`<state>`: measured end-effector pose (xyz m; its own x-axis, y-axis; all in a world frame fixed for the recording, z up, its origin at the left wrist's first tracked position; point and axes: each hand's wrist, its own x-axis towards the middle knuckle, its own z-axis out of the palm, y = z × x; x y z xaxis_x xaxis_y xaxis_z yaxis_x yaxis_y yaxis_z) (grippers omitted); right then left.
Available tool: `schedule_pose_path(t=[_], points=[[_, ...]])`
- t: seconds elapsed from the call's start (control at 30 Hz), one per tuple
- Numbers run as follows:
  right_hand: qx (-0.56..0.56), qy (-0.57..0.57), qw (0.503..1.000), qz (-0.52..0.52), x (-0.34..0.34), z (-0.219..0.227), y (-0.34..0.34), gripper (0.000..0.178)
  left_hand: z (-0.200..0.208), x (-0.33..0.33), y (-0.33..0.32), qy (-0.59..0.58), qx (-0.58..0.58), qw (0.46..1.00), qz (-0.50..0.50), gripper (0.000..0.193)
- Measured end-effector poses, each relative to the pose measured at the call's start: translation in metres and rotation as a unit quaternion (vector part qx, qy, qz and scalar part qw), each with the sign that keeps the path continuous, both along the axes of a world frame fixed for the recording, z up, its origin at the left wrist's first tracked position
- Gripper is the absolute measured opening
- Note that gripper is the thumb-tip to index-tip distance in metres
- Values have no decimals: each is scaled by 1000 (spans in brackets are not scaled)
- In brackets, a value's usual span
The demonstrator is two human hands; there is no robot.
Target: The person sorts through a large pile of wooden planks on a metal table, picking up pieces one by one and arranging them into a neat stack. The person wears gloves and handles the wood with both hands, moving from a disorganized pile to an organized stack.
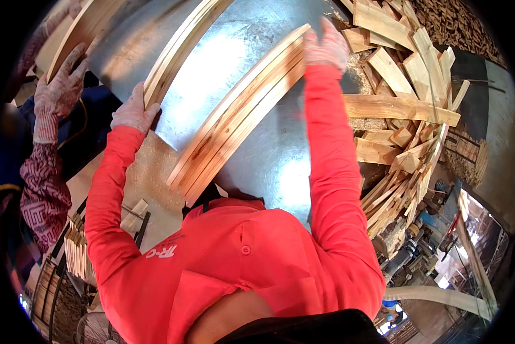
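Observation:
My left hand [136, 110], in a pale, stained work glove, grips the near end of a long wooden plank [183, 46] that runs away over the metal tabletop [251, 57]. To its right lies a stack of several planks [243, 114], set side by side at a slant, their near ends reaching past the table's front edge. At the far end of this stack is my gloved right hand [327, 47]. Its fingers are stretched out and the palm side rests against or close to the plank ends; I cannot tell which.
On the left a co-worker's gloved hand [59, 94] touches another plank [88, 28]. A heap of wood offcuts [406, 74] and sawdust fills the table's right side, with one longer board [400, 109] across it. A pale hose [441, 298] and machinery stand lower right.

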<state>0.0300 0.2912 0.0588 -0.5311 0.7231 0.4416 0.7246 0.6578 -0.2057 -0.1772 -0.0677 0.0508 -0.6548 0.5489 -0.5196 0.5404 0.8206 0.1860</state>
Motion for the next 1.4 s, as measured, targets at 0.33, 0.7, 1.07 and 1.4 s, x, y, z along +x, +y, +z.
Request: schedule_pose_path(t=[0.33,0.7,1.07,1.4], points=[[-59,-229,968,83,27,-26,12,48,-62,131,-169,56,289,841,454,83],[84,-336,835,427,70,137,-47,49,72,197,-259,-437,472,404,651,75],[-353,231,906,24,197,54,-54,41,-37,-25,-12,7,119,991,67,73],[-518,477,693,-157,171,-9,-169,51,-52,22,112,123,-15,992,34,86]])
